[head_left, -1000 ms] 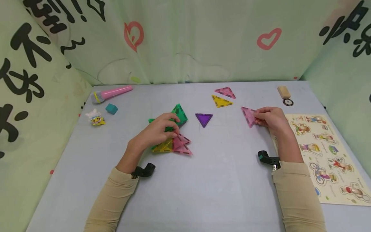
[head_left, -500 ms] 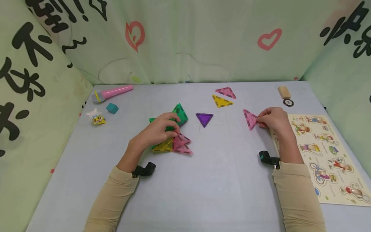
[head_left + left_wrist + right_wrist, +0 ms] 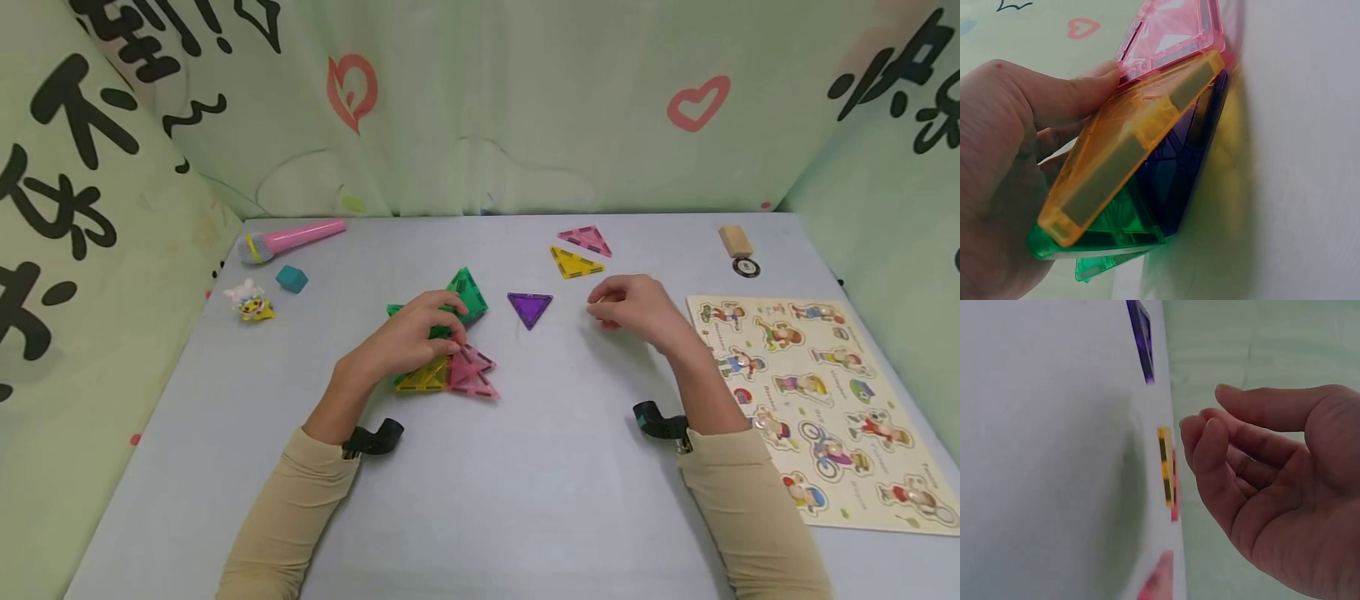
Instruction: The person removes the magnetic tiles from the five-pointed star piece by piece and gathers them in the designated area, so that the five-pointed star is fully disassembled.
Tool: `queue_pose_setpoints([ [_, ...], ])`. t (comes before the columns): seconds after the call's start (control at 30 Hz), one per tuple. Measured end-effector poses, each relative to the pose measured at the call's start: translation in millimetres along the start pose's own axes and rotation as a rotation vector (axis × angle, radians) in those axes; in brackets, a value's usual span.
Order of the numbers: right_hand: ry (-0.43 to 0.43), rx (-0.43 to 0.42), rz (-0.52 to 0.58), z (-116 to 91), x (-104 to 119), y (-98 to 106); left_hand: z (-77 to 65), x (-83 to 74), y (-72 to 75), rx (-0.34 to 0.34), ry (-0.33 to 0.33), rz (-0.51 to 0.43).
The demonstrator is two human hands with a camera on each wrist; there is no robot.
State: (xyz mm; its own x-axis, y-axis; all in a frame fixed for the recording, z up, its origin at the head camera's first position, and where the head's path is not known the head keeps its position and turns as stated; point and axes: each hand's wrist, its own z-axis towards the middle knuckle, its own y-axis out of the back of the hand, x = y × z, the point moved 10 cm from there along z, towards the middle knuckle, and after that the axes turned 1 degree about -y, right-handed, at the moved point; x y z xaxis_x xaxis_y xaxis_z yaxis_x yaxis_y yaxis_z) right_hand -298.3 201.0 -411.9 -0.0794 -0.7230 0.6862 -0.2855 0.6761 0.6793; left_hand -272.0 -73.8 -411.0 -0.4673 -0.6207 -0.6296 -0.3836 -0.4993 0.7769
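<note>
My left hand (image 3: 408, 337) holds a joined cluster of translucent magnetic tiles. Green tiles (image 3: 468, 296) rise at its back, with a yellow tile (image 3: 423, 379) and pink tiles (image 3: 472, 379) at the front. In the left wrist view the thumb presses at the seam between the pink and the yellow-orange tile (image 3: 1122, 144); a dark blue tile (image 3: 1175, 169) shows behind. Loosely curled above the table, my right hand (image 3: 633, 308) has nothing between thumb and fingers. A loose pink tile (image 3: 1159, 581) lies near it, hidden in the head view. A purple triangle tile (image 3: 529, 308) lies between the hands.
A yellow tile (image 3: 576, 262) and another pink tile (image 3: 585, 240) lie further back. Left are a pink toy microphone (image 3: 292, 240), a teal block (image 3: 291, 279) and a small figurine (image 3: 251, 302). Right are a picture board (image 3: 795, 333), a wooden block (image 3: 736, 241) and a black disc (image 3: 746, 267).
My right hand has let go of the pink triangle tile and moved left, uncovering more of the picture board. The left hand keeps its hold on the tile cluster, almost unmoved.
</note>
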Motion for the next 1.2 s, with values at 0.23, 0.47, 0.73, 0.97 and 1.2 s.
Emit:
queue_pose_setpoints([
  [0.23, 0.132, 0.215, 0.106, -4, 42, -67, 0.7, -1.2, 0.6, -0.005, -0.020, 0.027],
  [0.47, 0.211, 0.406, 0.122, -24, 79, -125, 0.9, -1.4, 0.6, -0.008, -0.028, 0.028],
  [0.73, 0.221, 0.446, 0.126, -33, 90, -153, 0.6, -4.1, 1.9, -0.016, -0.030, 0.035],
  [0.97, 0.231, 0.411, 0.131, -32, 91, -155, 0.6, -7.0, 3.6, -0.014, -0.039, 0.061],
  [1.2, 0.242, 0.394, 0.139, -30, 91, -150, 0.6, -7.4, 5.0, -0.029, -0.058, 0.141],
])
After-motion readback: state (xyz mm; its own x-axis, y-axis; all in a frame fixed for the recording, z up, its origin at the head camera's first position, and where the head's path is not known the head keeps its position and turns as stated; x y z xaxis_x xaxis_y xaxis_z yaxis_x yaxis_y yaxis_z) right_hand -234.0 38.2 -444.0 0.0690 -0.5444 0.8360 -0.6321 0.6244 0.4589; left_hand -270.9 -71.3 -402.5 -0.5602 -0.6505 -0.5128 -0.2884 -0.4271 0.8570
